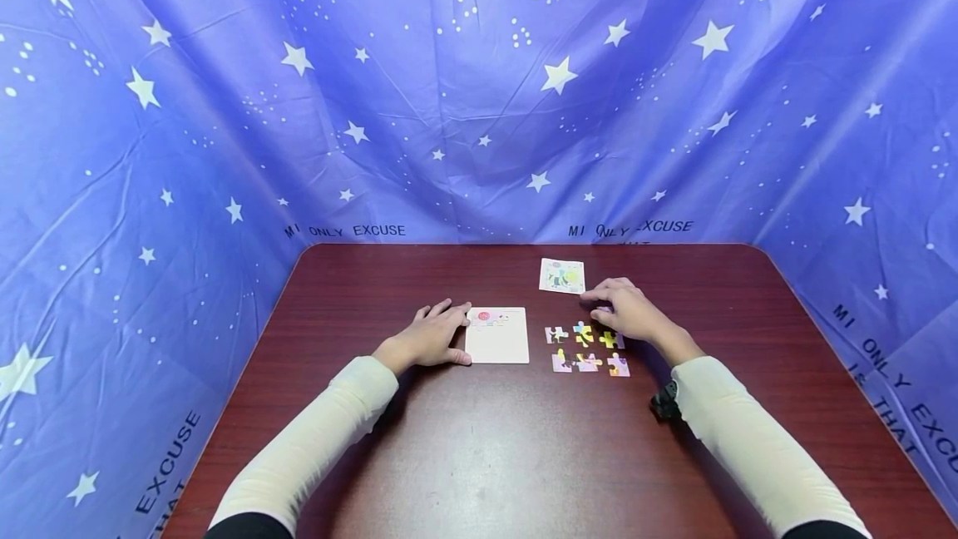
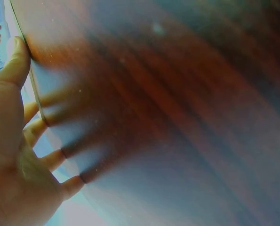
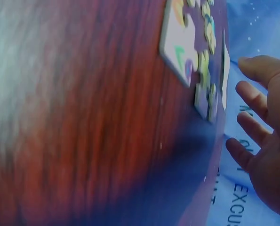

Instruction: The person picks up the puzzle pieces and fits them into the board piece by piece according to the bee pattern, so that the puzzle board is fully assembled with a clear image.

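My left hand (image 1: pixel 432 337) rests at the left edge of a square white puzzle board (image 1: pixel 497 348), its fingertips on the table and its thumb by the board's lower left corner. Near the board's top edge are a red round mark and a strip of pinkish puzzle pieces (image 1: pixel 491 323). To the right lie several loose puzzle pieces (image 1: pixel 588 363) in two rows, coloured yellow, pink and black. Above the right end of these pieces is my right hand (image 1: pixel 632 314), fingers loosely bent, holding nothing visible. In the right wrist view its fingers (image 3: pixel 250 122) are apart from the pieces (image 3: pixel 180 47).
A small picture card (image 1: pixel 562 276) lies behind the loose pieces, close to my right fingertips. The dark red wooden table (image 1: pixel 464 447) ends at a blue star-patterned curtain (image 1: pixel 449 106) at the back and both sides.
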Demonstrator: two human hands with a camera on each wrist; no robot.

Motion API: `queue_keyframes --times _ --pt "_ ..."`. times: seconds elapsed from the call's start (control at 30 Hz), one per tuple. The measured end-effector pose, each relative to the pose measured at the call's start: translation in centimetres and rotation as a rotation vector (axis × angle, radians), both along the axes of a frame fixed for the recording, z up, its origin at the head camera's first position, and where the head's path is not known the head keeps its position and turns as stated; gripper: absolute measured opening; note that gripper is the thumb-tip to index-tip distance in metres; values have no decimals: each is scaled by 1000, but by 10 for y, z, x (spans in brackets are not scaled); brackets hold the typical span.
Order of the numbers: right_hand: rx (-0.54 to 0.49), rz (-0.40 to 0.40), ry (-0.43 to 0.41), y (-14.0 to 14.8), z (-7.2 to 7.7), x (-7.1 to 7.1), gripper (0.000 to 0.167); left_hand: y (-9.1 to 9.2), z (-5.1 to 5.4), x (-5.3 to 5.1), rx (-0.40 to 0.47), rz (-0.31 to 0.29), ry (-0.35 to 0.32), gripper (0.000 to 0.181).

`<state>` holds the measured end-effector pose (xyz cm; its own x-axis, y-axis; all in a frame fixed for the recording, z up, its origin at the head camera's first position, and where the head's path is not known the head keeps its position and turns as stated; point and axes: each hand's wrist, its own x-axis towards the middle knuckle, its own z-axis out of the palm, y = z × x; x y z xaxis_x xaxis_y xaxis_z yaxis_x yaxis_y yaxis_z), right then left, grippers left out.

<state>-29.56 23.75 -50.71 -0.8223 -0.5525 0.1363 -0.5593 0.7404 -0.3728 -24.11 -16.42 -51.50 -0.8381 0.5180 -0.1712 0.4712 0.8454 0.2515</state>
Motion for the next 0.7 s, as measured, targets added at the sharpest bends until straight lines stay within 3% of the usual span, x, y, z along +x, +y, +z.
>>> queue_keyframes --times 0.43,0.7 --pt "39 25 -20 25 -7 -1 38 -1 0 0 0 2 2 72" --pt "106 -22 -43 32 -10 1 39 0 2 1 -2 -4 -5 73"
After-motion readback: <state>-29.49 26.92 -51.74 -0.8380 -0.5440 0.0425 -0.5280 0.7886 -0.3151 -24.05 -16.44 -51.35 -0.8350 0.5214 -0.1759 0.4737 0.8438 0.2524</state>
